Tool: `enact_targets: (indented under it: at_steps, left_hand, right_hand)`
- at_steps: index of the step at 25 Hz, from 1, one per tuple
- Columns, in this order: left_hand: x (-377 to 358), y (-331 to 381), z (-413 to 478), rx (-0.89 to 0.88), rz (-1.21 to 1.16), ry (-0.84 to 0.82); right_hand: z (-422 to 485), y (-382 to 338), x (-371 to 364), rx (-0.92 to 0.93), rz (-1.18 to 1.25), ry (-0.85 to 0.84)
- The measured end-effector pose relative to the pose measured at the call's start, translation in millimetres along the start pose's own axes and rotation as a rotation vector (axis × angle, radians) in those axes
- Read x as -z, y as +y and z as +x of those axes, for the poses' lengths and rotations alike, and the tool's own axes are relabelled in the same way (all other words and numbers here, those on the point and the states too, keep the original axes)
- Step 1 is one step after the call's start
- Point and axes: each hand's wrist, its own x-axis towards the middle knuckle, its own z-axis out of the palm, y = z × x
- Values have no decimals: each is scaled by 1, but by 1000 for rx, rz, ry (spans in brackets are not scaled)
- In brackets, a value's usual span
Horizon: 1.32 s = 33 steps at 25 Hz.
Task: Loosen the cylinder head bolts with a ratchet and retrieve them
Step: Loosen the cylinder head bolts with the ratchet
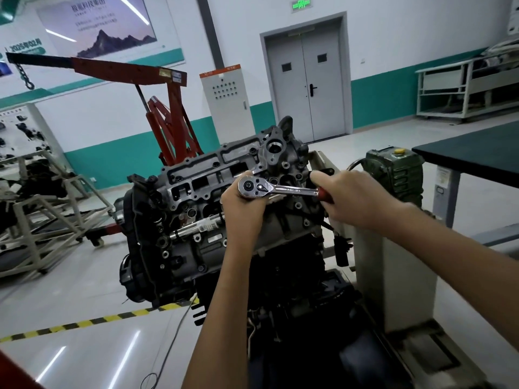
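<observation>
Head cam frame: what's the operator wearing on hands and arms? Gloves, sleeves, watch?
Nothing worn that shows. Left hand and right hand are ungloved, no rings or watch visible. Left forearm and right forearm are uncovered to the frame edge; no sleeve in view.

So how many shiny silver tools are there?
2: the ratchet, gripped by the left hand and right hand; a chrome bar lying on the engine below. More could be hidden.

Head-worn view, forward and down, close over cylinder head (202,175)
</observation>
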Motion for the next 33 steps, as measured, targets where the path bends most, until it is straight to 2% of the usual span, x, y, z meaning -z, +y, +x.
enact_targets:
  at_steps: [2,6,8,10,15,17,19,24,26,29,33]
  left_hand:
    - [0,0,-5,-4,14,1]
    - [-9,1,-11,-80,52,44]
    - [-9,0,-9,-80,41,66]
    - [-7,1,-7,-41,12,91]
    - [-6,4,-1,-24,12,-5]
    - [-2,3,0,-16,-1,-8]
    - [1,1,-2,-19,13,-17]
    - [-7,1,-13,-105,77,78]
    - [-6,0,-11,-114,88,111]
    - [-2,1,-7,5,22,85]
    - [1,7,-3,-15,44,-18]
  right_hand:
    - [-20,-20,-21,-92,195,8]
    - [-53,-111,-69,-405,781,94]
    - [-51,-139,-79,-439,939,96]
    - [-52,-127,-72,-389,868,67]
    - [-19,-11,-10,-65,155,-38]
    - [-2,5,4,10,3,-17]
    - [-11,-4,-6,-31,78,-41]
    - [-55,-112,-63,-394,785,37]
    - [-54,-138,-70,-408,865,50]
    - [-51,-103,-57,-295,640,3]
    - [-16,-15,-8,-64,31,-41]
